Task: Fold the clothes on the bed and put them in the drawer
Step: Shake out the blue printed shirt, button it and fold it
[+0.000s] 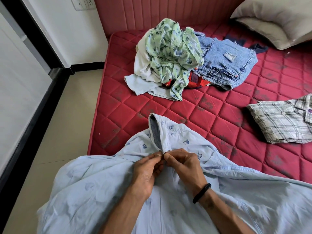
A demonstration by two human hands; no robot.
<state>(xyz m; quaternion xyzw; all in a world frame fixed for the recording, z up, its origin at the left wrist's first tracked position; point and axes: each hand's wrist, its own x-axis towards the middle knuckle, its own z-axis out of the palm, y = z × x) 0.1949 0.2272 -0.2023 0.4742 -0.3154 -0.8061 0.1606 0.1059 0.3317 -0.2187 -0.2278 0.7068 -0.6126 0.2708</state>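
A pale blue shirt with a small leaf print (94,183) is spread over the near corner of the red quilted bed (219,115), its collar standing up. My left hand (148,168) and my right hand (182,163) meet at the collar's base, each pinching the shirt's front edge between thumb and fingertips. A black band circles my right wrist. Farther up the bed lies a loose pile: a green floral garment (172,54), white cloth (141,65), something red (195,81) and blue jeans (226,65). A folded plaid shirt (282,120) lies at the right.
A beige pillow (278,19) leans at the red padded headboard (160,12). Left of the bed is a strip of beige tiled floor (70,119), then a white wall with a black skirting and a socket plate (83,3). No drawer is in view.
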